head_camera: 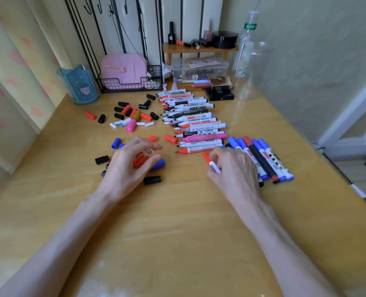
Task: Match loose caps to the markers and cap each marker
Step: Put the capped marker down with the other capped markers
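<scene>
My right hand [233, 168] grips an uncapped red-tipped white marker [212, 163], tip pointing up-left. My left hand [130, 166] hovers with fingers loosely spread over loose caps; red caps [140, 161] and a blue cap [159, 165] lie just under its fingers. A row of uncapped markers [195, 118] runs up the middle of the table. Several capped markers [261, 157] lie to the right of my right hand. More loose caps [132, 113] are scattered at the upper left, and a black cap [152, 180] lies near my left thumb.
The wooden table [177, 232] ends at a curtain on the left. At the back stand a blue cup [79, 84], a wire rack with a pink case [124, 69], a clear plastic box [199, 69], a small wooden shelf [199, 49] and clear bottles [248, 50].
</scene>
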